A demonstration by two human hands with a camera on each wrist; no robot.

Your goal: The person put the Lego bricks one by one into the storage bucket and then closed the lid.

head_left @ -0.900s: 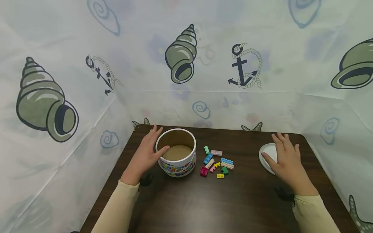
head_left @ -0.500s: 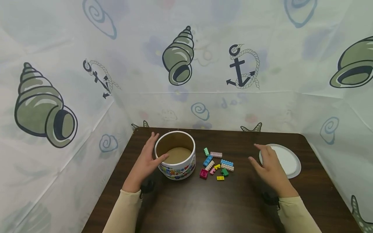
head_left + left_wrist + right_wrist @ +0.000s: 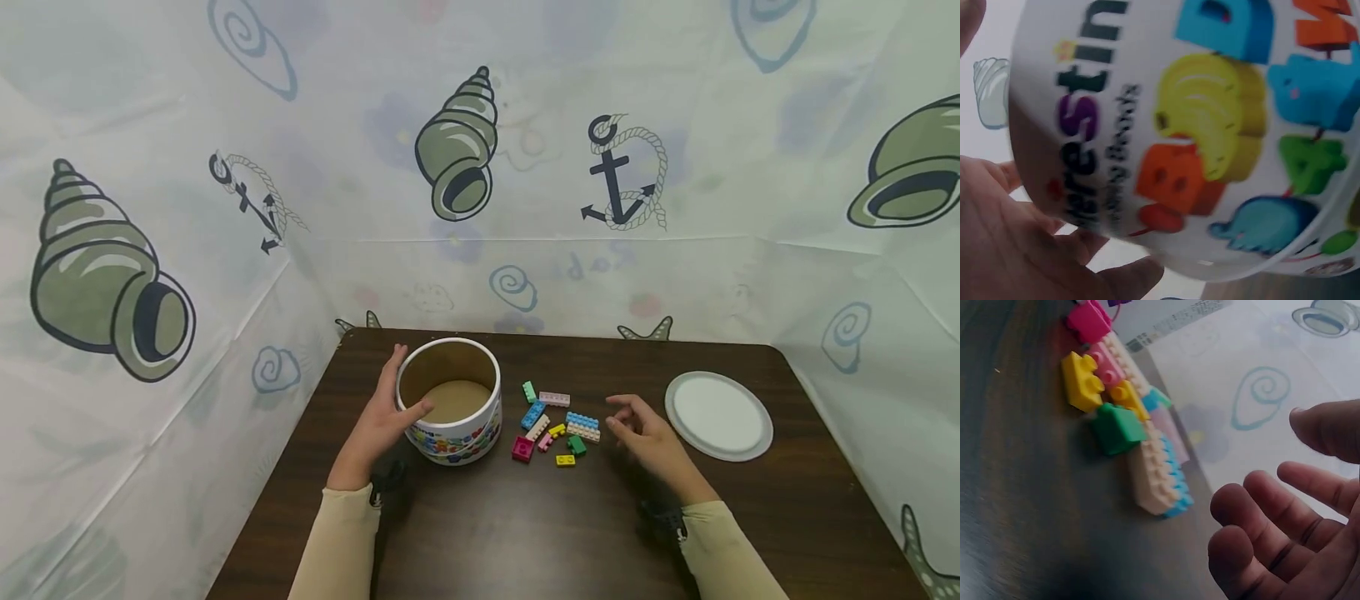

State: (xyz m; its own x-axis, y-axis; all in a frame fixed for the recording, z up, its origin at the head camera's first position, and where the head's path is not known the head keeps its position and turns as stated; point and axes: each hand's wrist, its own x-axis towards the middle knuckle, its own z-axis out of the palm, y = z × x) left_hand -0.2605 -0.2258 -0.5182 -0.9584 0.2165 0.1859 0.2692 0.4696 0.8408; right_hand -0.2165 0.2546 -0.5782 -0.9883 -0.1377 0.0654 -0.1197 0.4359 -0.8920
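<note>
At the left of the table, a white bucket [image 3: 465, 433] with colourful printed pictures stands upright, its inside visible from above. My left hand [image 3: 378, 427] is at its left side, fingers fairly straight along the outer wall and thumb overlapping the front rim. In the left wrist view the printed wall [image 3: 1210, 125] fills most of the picture, with the palm beside it. Just right of several toy building bricks [image 3: 536, 427] is my right hand [image 3: 652, 442], holding nothing. Its fingers are loosely bent in the right wrist view, apart from the beige brick [image 3: 1155, 475] and green brick [image 3: 1116, 428].
A round white lid [image 3: 720, 417] lies flat on the dark wooden table [image 3: 495, 533], right of my right hand. Pale fabric [image 3: 540, 192] printed with shells and anchors hangs around the back and sides.
My right hand has moved left from over the white lid toward the bricks, its fingers bending more, and the lid is uncovered. The left hand has stayed by the bucket.
</note>
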